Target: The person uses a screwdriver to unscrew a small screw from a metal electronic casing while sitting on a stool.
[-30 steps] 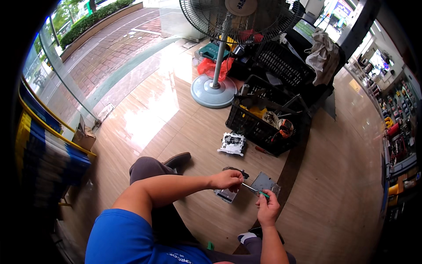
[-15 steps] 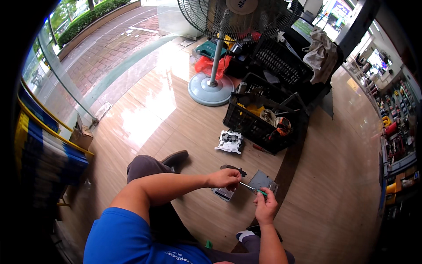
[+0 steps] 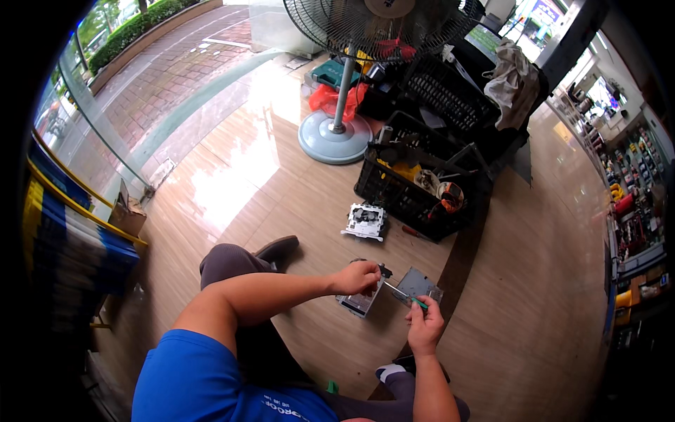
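Observation:
My right hand point(image 3: 425, 329) holds a screwdriver point(image 3: 420, 303) by its green handle, the shaft pointing up and left. Near the shaft's tip, my left hand point(image 3: 357, 278) is closed, thumb and fingers pressed together; what they pinch, if anything, is too small to make out. Under the left hand a grey metal box-shaped unit point(image 3: 360, 304) lies on the floor, partly covered by the hand. A flat grey metal plate point(image 3: 419, 283) lies to its right, behind the screwdriver. Farther off sits a white frame with a dark mechanism point(image 3: 365, 223).
A black plastic crate point(image 3: 404, 190) of tools and tape stands beyond the white frame. Left of it rises a pedestal fan point(image 3: 336, 139), with a red plastic bag point(image 3: 327, 100) behind. My shoe point(image 3: 278, 250) is at the left; stacked blue packs point(image 3: 91, 246) fill a rack there.
My left hand has moved up slightly, baring more of the metal unit and the screwdriver's tip. My right hand has risen a little with the screwdriver. The view has shifted slightly.

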